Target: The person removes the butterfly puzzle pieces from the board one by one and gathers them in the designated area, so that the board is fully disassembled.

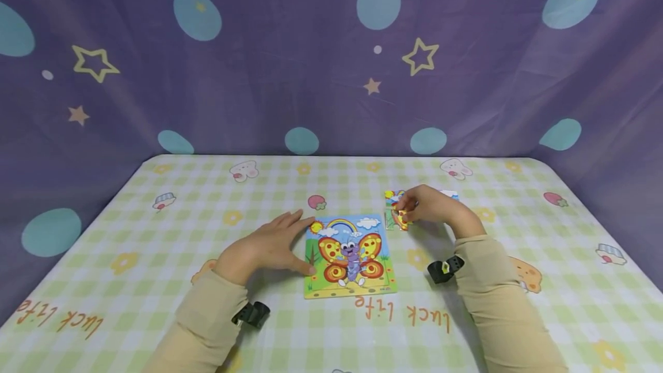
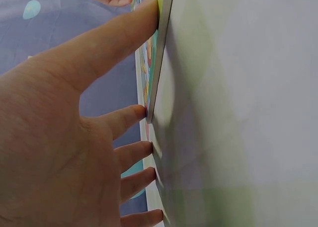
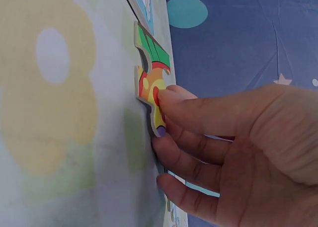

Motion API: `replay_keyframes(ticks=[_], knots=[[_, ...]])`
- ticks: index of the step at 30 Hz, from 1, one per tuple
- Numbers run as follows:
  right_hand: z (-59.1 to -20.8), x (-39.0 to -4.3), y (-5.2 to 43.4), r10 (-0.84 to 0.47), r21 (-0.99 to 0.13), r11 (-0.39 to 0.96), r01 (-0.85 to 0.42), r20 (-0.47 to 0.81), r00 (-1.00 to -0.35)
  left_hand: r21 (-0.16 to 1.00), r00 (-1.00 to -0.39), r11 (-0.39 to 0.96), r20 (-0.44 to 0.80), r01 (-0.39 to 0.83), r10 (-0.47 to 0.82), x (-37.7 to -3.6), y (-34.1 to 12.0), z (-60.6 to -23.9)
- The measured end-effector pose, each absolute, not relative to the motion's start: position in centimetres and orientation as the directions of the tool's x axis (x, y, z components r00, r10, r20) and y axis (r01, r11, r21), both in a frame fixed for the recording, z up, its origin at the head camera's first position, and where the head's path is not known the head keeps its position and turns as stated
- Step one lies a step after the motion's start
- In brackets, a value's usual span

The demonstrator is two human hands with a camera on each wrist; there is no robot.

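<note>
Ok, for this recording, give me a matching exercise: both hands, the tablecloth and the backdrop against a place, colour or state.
1. Left hand
2. Right hand
3. Tablecloth
4. Backdrop

A. Purple with stars
B. Pinching a puzzle piece
C. At the left edge of the butterfly board
D. Green-and-white checks

Pairs: 1-C; 2-B; 3-D; 4-A

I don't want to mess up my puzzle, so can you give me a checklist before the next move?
1. Left hand touching the board: ok.
2. Board picture side up: ok.
3. Right hand holding a piece: ok.
4. Piece picture side up: ok.
5. Piece over the board: not ok, it's beside the board's right edge.
6. All the other pieces in sight: cannot tell, the right hand covers part of that spot.
</note>
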State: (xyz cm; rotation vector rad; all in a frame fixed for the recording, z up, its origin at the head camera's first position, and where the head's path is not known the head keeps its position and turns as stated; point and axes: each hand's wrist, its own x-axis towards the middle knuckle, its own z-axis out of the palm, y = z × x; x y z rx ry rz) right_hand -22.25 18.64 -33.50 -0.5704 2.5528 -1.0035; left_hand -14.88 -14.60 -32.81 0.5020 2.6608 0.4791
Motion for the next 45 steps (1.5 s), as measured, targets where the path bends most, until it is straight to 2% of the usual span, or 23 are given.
replay_keyframes(ticks=[13,20,26,38,45], knots=[[-33.0,-22.1,19.2,-0.465,-0.661,0.701,-0.267,-0.141,-0.874,0.395,-0.857,0.877,-0.314,0.274,0.409,-15.2,-14.7,-33.0],[-32.9,-22.2,20.4,-0.49,-0.695,0.646,-0.315,-0.061,-0.87,0.397,-0.857,0.876,-0.314,0.273,0.409,-15.0,-14.5,-33.0],[-32.2,-21.7,19.0,-0.469,-0.689,0.662,-0.297,-0.072,-0.88,0.401,-0.858,0.875,-0.312,0.271,0.409,-15.0,-14.6,-33.1],[-32.0,-20.8,16.6,-0.544,-0.728,0.585,-0.358,-0.025,-0.839,0.4,-0.86,0.873,-0.303,0.277,0.412,-14.9,-14.7,-33.1],[-32.2,-20.0,14.5,-0.522,-0.762,0.573,-0.302,-0.056,-0.851,0.399,-0.86,0.875,-0.305,0.275,0.409,-14.9,-14.6,-33.1]])
